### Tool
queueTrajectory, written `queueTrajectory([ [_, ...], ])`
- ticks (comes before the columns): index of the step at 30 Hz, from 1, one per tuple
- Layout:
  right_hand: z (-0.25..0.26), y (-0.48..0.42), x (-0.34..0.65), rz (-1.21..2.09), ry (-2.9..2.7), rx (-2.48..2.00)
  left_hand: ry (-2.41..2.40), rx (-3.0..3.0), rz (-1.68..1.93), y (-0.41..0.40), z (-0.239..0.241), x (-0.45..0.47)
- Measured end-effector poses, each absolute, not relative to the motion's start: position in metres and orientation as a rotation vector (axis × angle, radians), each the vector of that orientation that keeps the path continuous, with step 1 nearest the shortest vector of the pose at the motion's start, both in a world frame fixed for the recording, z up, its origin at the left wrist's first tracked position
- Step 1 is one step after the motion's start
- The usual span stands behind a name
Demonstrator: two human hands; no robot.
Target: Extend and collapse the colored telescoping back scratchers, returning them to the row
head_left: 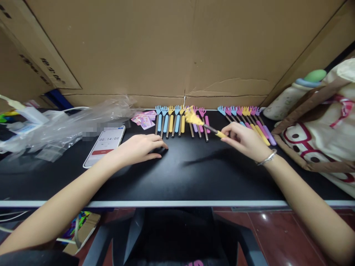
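Centrally, the right hand [244, 140] pinches a yellow back scratcher [203, 124] by its handle, long axis pointing toward ten o'clock, blurred claw head above the left row of scratchers [180, 122]. Another row [246, 120] lies at two o'clock. The left hand [138, 147] rests flat, empty, fingers loosely spread, beside a phone [105, 144] on the black desk [180, 173].

The table [177, 173] top is matt black, pretty smooth. Back scratchers [180, 120] look like coloured plastic heads on shiny metal stems. Cardboard wall [166, 48] is dull brown and creased, the bag [69, 123] is crinkly clear plastic, and the floor tile [277, 229] is glossy.
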State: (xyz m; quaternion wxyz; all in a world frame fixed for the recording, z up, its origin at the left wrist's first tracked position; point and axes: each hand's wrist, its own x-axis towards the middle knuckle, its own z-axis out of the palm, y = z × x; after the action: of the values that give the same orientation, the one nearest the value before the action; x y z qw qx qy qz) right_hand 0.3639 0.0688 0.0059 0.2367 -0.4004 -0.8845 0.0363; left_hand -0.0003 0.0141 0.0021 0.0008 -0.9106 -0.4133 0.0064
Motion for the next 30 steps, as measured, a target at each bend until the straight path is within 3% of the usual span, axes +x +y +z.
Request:
queueTrajectory([
  [9,0.010,0.104,0.386,0.238,-2.154,-1.393,-1.357,-2.893,-0.030,0.014,0.003,0.002],
  [16,0.007,0.144,0.393,-0.169,-2.243,-1.712,-1.356,-2.875,-0.033,0.015,0.000,0.000],
  [30,-0.019,0.134,0.389,-0.409,-2.307,-1.926,-1.269,-2.846,-0.091,0.017,-0.003,-0.001],
])
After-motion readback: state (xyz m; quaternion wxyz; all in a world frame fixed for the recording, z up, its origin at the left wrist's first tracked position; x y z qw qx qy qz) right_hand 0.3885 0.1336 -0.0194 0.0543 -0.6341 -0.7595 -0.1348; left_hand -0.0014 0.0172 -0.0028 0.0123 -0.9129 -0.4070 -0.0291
